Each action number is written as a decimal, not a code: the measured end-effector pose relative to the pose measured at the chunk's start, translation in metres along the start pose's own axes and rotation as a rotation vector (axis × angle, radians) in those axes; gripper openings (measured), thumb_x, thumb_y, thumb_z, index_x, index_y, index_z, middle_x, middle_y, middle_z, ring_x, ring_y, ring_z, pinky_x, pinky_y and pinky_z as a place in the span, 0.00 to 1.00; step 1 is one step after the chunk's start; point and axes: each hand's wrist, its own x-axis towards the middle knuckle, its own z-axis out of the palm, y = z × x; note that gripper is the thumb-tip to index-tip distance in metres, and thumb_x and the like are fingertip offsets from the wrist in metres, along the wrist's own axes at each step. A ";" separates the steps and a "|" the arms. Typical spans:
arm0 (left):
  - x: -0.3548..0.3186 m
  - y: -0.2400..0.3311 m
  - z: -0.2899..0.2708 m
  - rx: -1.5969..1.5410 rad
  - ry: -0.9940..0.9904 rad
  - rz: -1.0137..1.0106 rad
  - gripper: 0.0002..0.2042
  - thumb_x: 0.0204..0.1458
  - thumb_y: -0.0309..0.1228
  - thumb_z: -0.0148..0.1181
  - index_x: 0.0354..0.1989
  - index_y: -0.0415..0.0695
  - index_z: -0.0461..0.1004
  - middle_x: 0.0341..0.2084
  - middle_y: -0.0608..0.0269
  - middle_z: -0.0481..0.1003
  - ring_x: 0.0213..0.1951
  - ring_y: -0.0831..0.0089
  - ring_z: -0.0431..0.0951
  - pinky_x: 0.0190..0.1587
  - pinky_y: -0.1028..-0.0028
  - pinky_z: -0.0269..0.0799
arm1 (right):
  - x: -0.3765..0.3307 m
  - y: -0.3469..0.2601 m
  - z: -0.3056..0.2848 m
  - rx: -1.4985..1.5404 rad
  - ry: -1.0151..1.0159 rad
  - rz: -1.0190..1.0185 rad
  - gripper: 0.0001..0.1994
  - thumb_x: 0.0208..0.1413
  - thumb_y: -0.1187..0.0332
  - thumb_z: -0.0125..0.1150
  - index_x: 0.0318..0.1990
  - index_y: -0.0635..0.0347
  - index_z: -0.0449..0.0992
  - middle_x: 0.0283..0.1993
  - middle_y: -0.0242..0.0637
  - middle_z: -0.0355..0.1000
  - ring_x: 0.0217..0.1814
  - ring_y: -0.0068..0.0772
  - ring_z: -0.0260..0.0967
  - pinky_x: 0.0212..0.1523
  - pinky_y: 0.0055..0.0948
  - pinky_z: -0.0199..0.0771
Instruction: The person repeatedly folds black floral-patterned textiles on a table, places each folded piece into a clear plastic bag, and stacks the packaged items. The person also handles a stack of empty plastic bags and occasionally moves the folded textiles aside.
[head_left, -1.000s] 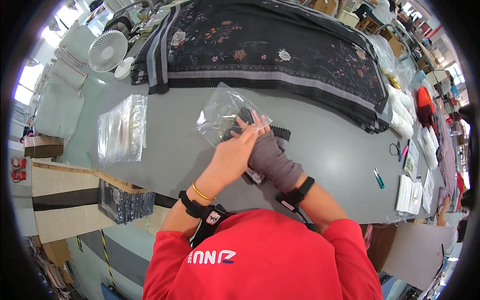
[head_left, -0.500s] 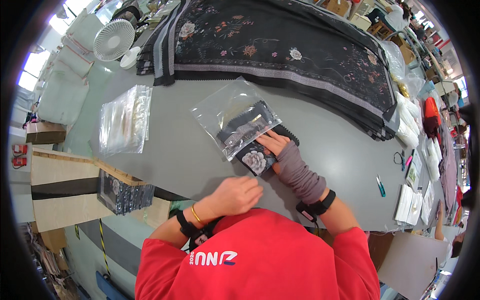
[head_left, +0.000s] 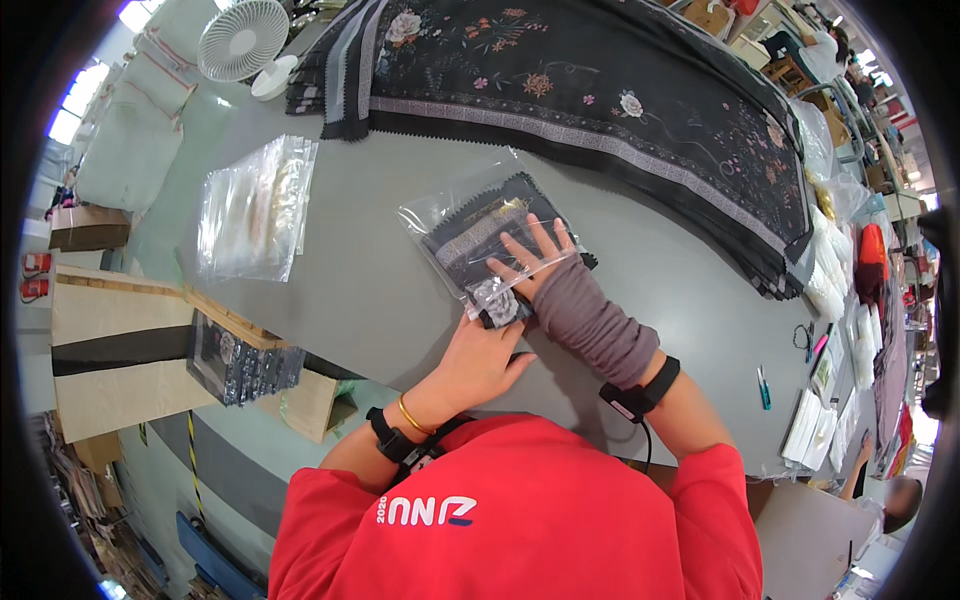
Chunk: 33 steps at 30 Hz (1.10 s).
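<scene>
Plastic bag, bare tbl L+R

Folded floral cloth, partly in clear bag

1. Two hands: one left hand, one right hand.
2. One folded floral cloth with one clear bag.
3. One stack of bags at left, too overlapped for counting singly.
4. One dark fabric pile, far.
5. One white fan, far left.
6. One teal-handled tool, right.
7. One gold bracelet, near.
</scene>
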 end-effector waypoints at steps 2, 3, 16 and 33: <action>0.001 0.002 0.006 -0.066 0.013 -0.054 0.25 0.57 0.41 0.68 0.56 0.34 0.75 0.54 0.45 0.77 0.58 0.39 0.73 0.66 0.48 0.65 | 0.015 -0.003 0.006 -0.001 -0.048 0.025 0.38 0.52 0.52 0.71 0.74 0.30 0.69 0.83 0.38 0.56 0.86 0.63 0.46 0.81 0.70 0.41; 0.001 0.004 0.007 -0.090 0.035 -0.060 0.25 0.57 0.41 0.68 0.56 0.34 0.76 0.54 0.46 0.77 0.59 0.39 0.72 0.67 0.49 0.64 | 0.028 -0.003 0.011 -0.009 0.073 0.022 0.36 0.53 0.51 0.70 0.73 0.29 0.70 0.83 0.38 0.56 0.86 0.63 0.46 0.81 0.71 0.40; 0.076 -0.083 -0.068 0.023 0.124 0.247 0.25 0.62 0.37 0.64 0.68 0.45 0.74 0.66 0.48 0.73 0.69 0.48 0.71 0.71 0.50 0.66 | -0.023 -0.014 0.033 0.165 0.306 -0.175 0.35 0.42 0.40 0.70 0.64 0.19 0.77 0.73 0.35 0.67 0.80 0.63 0.56 0.73 0.87 0.44; 0.076 -0.072 -0.050 0.235 -0.111 0.374 0.36 0.55 0.58 0.67 0.71 0.56 0.73 0.78 0.47 0.57 0.79 0.38 0.50 0.77 0.35 0.43 | -0.106 -0.020 -0.010 0.116 0.381 0.223 0.23 0.60 0.69 0.64 0.63 0.59 0.76 0.64 0.46 0.72 0.62 0.51 0.72 0.57 0.46 0.75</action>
